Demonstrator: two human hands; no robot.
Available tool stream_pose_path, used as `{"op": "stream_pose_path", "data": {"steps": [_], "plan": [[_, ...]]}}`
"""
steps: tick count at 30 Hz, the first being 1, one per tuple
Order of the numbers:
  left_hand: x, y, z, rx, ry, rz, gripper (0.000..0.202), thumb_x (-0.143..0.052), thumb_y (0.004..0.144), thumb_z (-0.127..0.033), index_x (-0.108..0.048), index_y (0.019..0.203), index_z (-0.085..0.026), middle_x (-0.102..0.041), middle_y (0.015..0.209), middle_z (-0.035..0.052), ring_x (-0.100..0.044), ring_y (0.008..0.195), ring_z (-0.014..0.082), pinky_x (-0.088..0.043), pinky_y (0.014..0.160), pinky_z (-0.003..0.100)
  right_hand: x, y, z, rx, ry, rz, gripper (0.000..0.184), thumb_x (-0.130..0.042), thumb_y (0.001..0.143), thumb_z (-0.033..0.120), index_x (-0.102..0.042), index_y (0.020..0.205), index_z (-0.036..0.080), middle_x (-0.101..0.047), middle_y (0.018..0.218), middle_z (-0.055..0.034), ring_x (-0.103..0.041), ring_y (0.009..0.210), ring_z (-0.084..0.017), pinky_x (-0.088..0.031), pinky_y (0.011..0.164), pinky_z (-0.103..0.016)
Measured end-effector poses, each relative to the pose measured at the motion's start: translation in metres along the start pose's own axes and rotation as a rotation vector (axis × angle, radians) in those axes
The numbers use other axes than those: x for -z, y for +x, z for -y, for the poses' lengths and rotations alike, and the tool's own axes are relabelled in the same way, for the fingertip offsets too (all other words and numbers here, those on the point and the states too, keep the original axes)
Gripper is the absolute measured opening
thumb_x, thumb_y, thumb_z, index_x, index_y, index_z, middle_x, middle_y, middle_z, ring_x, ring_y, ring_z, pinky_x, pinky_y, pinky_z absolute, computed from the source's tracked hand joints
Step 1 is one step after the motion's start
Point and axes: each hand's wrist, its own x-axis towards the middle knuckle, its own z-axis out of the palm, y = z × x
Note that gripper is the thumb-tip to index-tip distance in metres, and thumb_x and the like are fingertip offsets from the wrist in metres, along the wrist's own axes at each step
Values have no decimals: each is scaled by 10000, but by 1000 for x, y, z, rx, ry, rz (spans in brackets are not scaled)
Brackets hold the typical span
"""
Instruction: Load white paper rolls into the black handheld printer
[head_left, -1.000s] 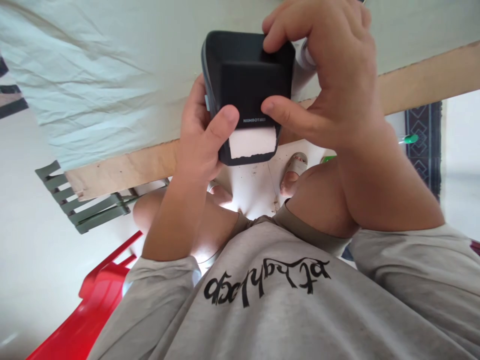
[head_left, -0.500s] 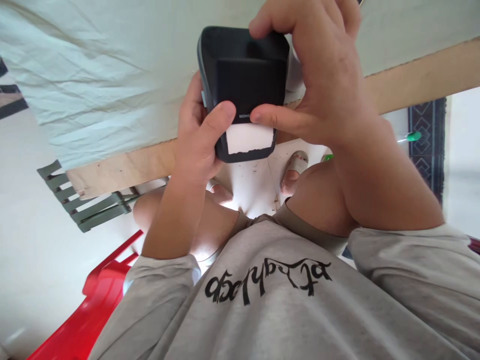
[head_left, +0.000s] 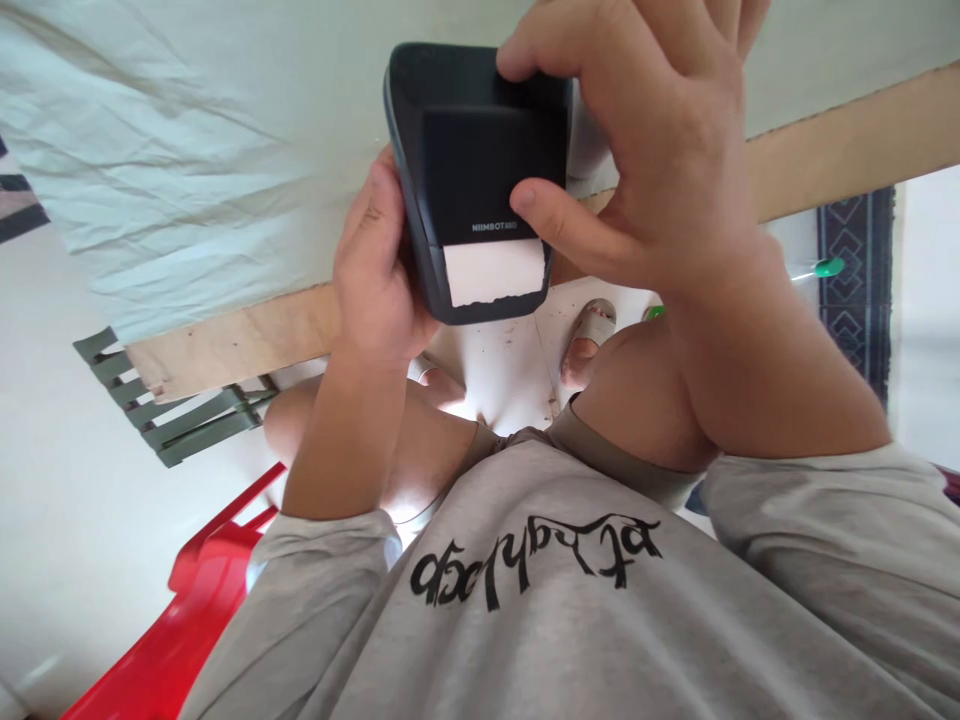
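Observation:
A black label printer (head_left: pixel 487 170) marked NIIMBOT is held above the near table edge, a strip of white label paper (head_left: pixel 495 273) with a ragged end showing at its lower part. My left hand (head_left: pixel 382 270) grips the printer's left side, with the thumb along the side and the other fingers mostly hidden behind. My right hand (head_left: pixel 660 150) spans the right side, index fingertip on the top end and thumb on the front near the lettering. Between palm and printer a whitish rounded thing (head_left: pixel 591 140) partly shows; I cannot make out what it is.
A table with a pale green cloth (head_left: pixel 225 150) and a bare wooden edge (head_left: pixel 240 335) lies ahead. At the lower left are a red plastic chair (head_left: pixel 202 570) and a dark green slatted piece (head_left: pixel 180 420). A dark patterned mat (head_left: pixel 855 280) is at the right.
The left thumb has moved off the printer's front to its left side. The right thumb has shifted slightly right, uncovering the lettering. The printer has moved a little left.

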Motion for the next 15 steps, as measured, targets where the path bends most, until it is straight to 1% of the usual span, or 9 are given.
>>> {"op": "stream_pose_path", "data": {"steps": [2,4,6,7,9,11,13,15], "plan": [[0,-2,-2,-18,95,-43,291,-389,906,-368,-614,771,-242,-651,812,4,-607,936,204,-518,823,319,0,0,2,3,5,-5,511,-286,776,579,-510,1073,229,-553,1040,14,-491,978,-158,-359,919,-381],[-1,-3,-3,-30,134,-111,297,-443,884,-394,-602,687,-238,-604,686,-3,-614,807,188,-520,780,305,0,1,4,16,4,10,524,-263,779,579,-498,1091,230,-545,1037,12,-489,983,-154,-364,928,-378],[-1,-3,-3,-22,98,-148,284,-469,876,-389,-599,684,-226,-585,662,-9,-608,774,177,-511,779,298,1,2,5,30,1,25,551,-255,773,600,-480,1122,238,-533,1059,14,-482,998,-154,-362,935,-381],[-1,-2,-3,-19,67,-148,270,-463,883,-363,-606,708,-215,-586,668,-10,-607,777,173,-503,792,294,1,2,5,31,2,28,575,-262,761,621,-473,1136,240,-529,1074,14,-479,1003,-157,-359,937,-386],[0,-1,-2,-13,-3,-118,257,-430,903,-308,-616,776,-186,-606,703,-5,-609,815,167,-484,846,290,2,2,4,35,5,55,635,-288,730,669,-454,1172,245,-520,1104,14,-476,1007,-164,-351,940,-402],[0,1,-2,1,-80,-48,269,-374,925,-290,-603,865,-165,-641,817,12,-597,940,178,-462,921,311,3,3,2,31,-7,82,667,-310,707,700,-450,1186,257,-509,1115,10,-468,1035,-184,-349,930,-412],[-1,3,-2,12,-144,16,340,-278,951,-304,-584,905,-163,-638,959,27,-531,1112,193,-443,977,352,5,3,-1,23,-29,67,647,-319,706,699,-480,1162,268,-506,1070,0,-462,1062,-206,-360,898,-408],[-2,3,-2,24,-164,55,427,-197,959,-331,-586,898,-165,-614,1045,22,-452,1220,202,-445,990,382,8,3,-3,7,-4,28,634,-329,701,695,-535,1109,255,-525,992,-8,-496,1008,-194,-370,876,-394]]}}
